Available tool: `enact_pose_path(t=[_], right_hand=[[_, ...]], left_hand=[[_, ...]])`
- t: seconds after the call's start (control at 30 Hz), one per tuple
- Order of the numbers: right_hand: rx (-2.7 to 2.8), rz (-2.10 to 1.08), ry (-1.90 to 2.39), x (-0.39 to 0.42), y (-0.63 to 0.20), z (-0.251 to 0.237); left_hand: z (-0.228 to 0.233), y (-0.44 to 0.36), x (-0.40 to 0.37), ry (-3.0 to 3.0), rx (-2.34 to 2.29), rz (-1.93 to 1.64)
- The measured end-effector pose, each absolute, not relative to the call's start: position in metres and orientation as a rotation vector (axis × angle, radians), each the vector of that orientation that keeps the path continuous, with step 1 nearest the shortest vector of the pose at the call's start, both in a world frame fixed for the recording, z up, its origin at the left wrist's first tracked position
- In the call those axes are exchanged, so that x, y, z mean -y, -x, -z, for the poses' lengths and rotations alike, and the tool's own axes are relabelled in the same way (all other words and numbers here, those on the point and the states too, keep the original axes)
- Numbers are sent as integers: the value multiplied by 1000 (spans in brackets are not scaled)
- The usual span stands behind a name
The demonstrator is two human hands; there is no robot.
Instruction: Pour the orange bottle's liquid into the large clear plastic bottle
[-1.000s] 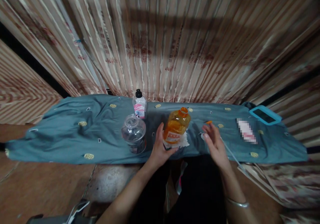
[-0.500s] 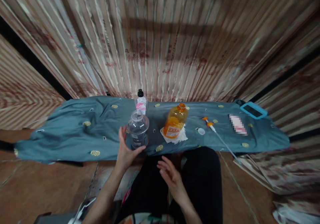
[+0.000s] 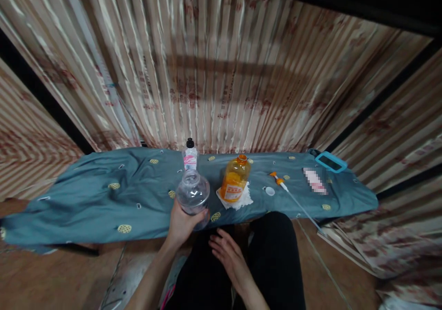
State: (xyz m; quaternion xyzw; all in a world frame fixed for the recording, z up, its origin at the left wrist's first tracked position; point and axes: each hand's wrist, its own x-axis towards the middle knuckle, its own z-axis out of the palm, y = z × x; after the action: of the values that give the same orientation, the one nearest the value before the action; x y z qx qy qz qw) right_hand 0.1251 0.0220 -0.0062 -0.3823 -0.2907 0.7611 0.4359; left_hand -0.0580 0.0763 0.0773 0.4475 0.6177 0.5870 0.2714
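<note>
My left hand (image 3: 184, 222) is wrapped round the waist of a clear plastic bottle (image 3: 193, 192) with an uncapped neck, near the front edge of the cloth. Over my lap, my right hand (image 3: 229, 257) is held with its fingers stretched out and nothing in it. An orange see-through bottle (image 3: 236, 178), also without a cap, stands on a white paper tissue (image 3: 246, 199) to the right of the clear bottle. Beyond the clear bottle is a small bottle (image 3: 190, 157) with a black cap and a pink-and-white label.
A long surface is covered with a teal cloth (image 3: 86, 199). On its right side lie a white round cap (image 3: 269, 191), an orange pump head with a long tube (image 3: 279, 181), a blurred pink packet (image 3: 315, 181) and a blue-framed device (image 3: 330, 161). A pleated curtain (image 3: 214, 70) hangs behind.
My left hand has closed round the clear bottle, which it only cupped before. The view has tilted and shifted a little. My right hand stays over my lap.
</note>
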Motion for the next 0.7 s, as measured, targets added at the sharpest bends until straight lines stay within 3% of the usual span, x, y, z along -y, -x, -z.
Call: enact_pose_path(t=[0.3,0.53,0.7], right_hand=[[452,-2105,608,-35,-139,-24],[391,-2045,591,-11,-177,10],[319,-1979,605,-11,-182,1]], left_hand=[[-116,-9,-31,-1205,-1036,-1266],[-121,-30,-26,-1273,-950,-1118],[-115,-34,-31,-1374,-958,-1102]])
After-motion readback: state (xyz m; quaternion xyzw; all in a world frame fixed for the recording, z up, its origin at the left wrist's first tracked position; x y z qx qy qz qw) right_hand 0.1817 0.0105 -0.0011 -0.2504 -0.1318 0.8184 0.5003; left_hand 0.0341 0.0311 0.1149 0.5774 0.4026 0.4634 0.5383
